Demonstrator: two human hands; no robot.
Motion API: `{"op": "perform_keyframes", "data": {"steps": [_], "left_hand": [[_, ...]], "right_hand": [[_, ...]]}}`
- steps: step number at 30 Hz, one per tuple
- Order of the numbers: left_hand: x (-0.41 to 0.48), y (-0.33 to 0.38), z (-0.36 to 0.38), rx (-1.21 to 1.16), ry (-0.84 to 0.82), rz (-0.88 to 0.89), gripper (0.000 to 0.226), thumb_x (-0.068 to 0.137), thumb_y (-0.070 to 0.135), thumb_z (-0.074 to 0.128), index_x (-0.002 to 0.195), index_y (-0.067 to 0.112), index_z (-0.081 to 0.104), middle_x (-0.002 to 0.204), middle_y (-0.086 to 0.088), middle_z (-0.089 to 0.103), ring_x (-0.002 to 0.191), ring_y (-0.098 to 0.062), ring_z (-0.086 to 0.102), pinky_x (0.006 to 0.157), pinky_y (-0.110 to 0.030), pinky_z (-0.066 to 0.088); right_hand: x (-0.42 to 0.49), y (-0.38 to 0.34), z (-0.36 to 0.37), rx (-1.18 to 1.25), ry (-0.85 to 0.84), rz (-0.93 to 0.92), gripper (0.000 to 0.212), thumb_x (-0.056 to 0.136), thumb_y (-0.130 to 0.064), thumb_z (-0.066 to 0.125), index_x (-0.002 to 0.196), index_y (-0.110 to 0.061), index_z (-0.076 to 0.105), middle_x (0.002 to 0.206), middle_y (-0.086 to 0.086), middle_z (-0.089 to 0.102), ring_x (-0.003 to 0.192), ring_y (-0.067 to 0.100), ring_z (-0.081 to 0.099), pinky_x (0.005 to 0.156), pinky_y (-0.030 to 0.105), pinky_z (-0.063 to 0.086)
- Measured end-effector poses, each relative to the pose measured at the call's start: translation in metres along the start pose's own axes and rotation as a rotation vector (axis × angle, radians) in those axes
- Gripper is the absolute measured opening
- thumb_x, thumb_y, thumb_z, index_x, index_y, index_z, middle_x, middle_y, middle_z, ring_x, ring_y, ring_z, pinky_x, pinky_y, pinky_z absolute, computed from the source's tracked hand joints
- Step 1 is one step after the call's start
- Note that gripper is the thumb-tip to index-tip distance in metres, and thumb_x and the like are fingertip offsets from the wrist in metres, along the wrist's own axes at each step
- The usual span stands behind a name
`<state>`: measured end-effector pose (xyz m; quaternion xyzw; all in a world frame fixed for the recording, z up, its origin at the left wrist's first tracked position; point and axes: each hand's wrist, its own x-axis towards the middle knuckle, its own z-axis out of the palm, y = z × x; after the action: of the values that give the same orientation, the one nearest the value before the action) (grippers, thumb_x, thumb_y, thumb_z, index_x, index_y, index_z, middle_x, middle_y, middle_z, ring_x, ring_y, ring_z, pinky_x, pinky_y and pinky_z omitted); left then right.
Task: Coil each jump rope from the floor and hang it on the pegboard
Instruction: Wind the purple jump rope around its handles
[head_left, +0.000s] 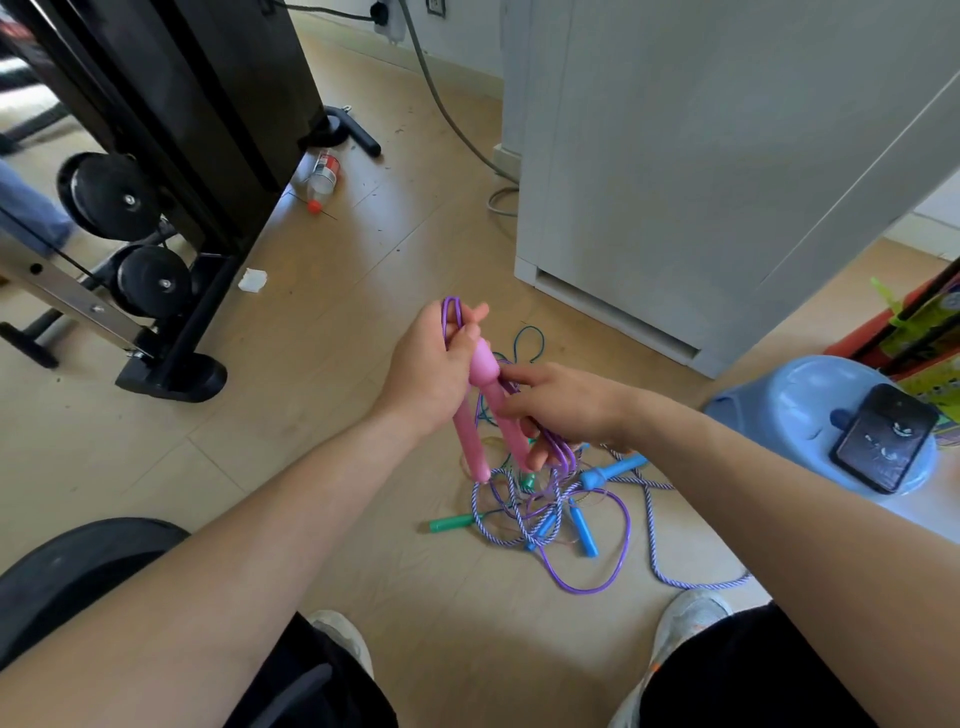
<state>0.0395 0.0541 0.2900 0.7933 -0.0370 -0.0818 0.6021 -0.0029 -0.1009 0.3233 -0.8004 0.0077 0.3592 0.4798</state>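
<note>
Above the floor tangle (540, 512), pink handles (485, 415) hang near-vertical, tips down; left grip (428, 364) clasps their tops, right grip (563, 402) pinches purple rope (565, 460).

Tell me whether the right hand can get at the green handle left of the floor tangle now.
Probably not: the right hand grips the purple rope loops, so it is occupied. The green handle lies uncovered on the floor, so the way looks free once it lets go.

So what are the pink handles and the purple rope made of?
The pink handles look like plastic, smooth and matte, one even colour with rounded moulded ends. The purple rope is probably glossy plastic cord: it shines and holds springy loops.
</note>
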Motion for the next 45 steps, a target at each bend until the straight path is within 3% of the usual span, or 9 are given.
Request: {"op": "perform_keyframes", "data": {"steps": [3, 7, 13, 17, 23, 29, 35, 40, 45], "left_hand": [[0.001, 0.007, -0.007, 0.137, 0.115, 0.070, 0.005, 0.100, 0.013, 0.049, 0.104, 0.015, 0.051, 0.132, 0.012, 0.063, 0.104, -0.006, 0.063, 0.098, -0.026, 0.047], [0.009, 0.011, -0.022, 0.203, 0.307, 0.114, 0.008, 0.101, 0.016, 0.049, 0.108, 0.015, 0.051, 0.129, 0.012, 0.064, 0.108, -0.009, 0.061, 0.091, -0.027, 0.046], [0.010, 0.012, -0.016, 0.071, 0.437, 0.068, 0.007, 0.100, 0.014, 0.050, 0.107, 0.016, 0.049, 0.120, 0.022, 0.058, 0.105, -0.003, 0.061, 0.086, -0.016, 0.044], [0.012, 0.011, -0.004, -0.080, 0.413, -0.056, 0.011, 0.101, 0.013, 0.051, 0.111, 0.012, 0.053, 0.130, 0.010, 0.064, 0.109, -0.003, 0.060, 0.096, -0.018, 0.043], [0.016, 0.008, -0.005, -0.381, 0.261, -0.244, 0.010, 0.099, 0.010, 0.056, 0.099, 0.010, 0.066, 0.119, -0.018, 0.069, 0.114, -0.039, 0.064, 0.095, -0.058, 0.053], [0.010, 0.019, -0.003, -0.500, 0.102, -0.294, 0.035, 0.104, 0.008, 0.047, 0.133, -0.013, 0.045, 0.130, -0.019, 0.065, 0.101, -0.034, 0.068, 0.062, -0.036, 0.060], [0.007, 0.028, -0.006, -0.514, 0.041, -0.288, 0.030, 0.105, 0.013, 0.044, 0.127, 0.000, 0.061, 0.114, -0.028, 0.067, 0.084, -0.034, 0.069, 0.075, -0.039, 0.058], [0.003, 0.032, -0.004, -0.576, -0.006, -0.316, 0.024, 0.104, 0.013, 0.046, 0.112, 0.002, 0.066, 0.117, -0.014, 0.071, 0.096, -0.035, 0.068, 0.088, -0.054, 0.054], [0.001, 0.028, -0.003, -0.586, -0.051, -0.299, 0.023, 0.105, 0.011, 0.045, 0.110, -0.007, 0.058, 0.127, -0.010, 0.068, 0.101, -0.033, 0.068, 0.084, -0.049, 0.058]], "right_hand": [[0.003, 0.003, -0.005, -0.042, 0.053, 0.017, 0.037, 0.098, -0.020, 0.049, 0.133, -0.032, 0.044, 0.075, 0.012, 0.054, 0.059, 0.028, 0.059, 0.051, 0.029, 0.044], [0.007, 0.007, -0.005, 0.009, 0.131, -0.026, 0.015, 0.098, -0.019, 0.055, 0.104, -0.008, 0.047, 0.075, 0.010, 0.055, 0.067, 0.026, 0.064, 0.061, 0.034, 0.046], [0.004, -0.004, 0.037, 0.034, 0.039, -0.178, 0.036, 0.079, -0.040, 0.066, 0.109, -0.027, 0.050, 0.105, 0.001, 0.065, 0.096, 0.021, 0.061, 0.093, 0.039, 0.047], [0.003, -0.009, 0.055, -0.253, 0.067, -0.190, 0.039, 0.087, -0.043, 0.060, 0.109, -0.013, 0.046, 0.103, 0.000, 0.058, 0.091, 0.022, 0.055, 0.082, 0.038, 0.048], [-0.007, -0.009, 0.034, -0.857, 0.452, -0.231, 0.032, 0.099, -0.050, 0.040, 0.099, -0.028, 0.063, 0.086, 0.001, 0.058, 0.081, 0.030, 0.058, 0.062, 0.032, 0.038], [-0.010, -0.006, 0.024, -0.849, 0.663, -0.170, 0.051, 0.085, -0.070, 0.055, 0.068, -0.024, 0.041, 0.075, -0.004, 0.060, 0.073, 0.024, 0.059, 0.057, 0.029, 0.036], [-0.002, 0.002, 0.013, -0.756, 0.903, -0.224, 0.065, 0.060, -0.077, 0.071, 0.091, -0.028, 0.043, 0.092, -0.009, 0.050, 0.086, 0.018, 0.052, 0.063, 0.032, 0.039], [0.006, 0.004, 0.010, -0.453, 0.653, -0.110, 0.094, 0.063, -0.061, 0.074, 0.141, -0.025, 0.035, 0.114, -0.007, 0.062, 0.101, 0.019, 0.062, 0.079, 0.034, 0.050], [0.011, 0.006, 0.011, -0.268, 0.515, -0.130, 0.045, 0.065, -0.031, 0.077, 0.102, -0.023, 0.054, 0.077, -0.007, 0.060, 0.062, 0.011, 0.054, 0.054, 0.028, 0.043]]}}
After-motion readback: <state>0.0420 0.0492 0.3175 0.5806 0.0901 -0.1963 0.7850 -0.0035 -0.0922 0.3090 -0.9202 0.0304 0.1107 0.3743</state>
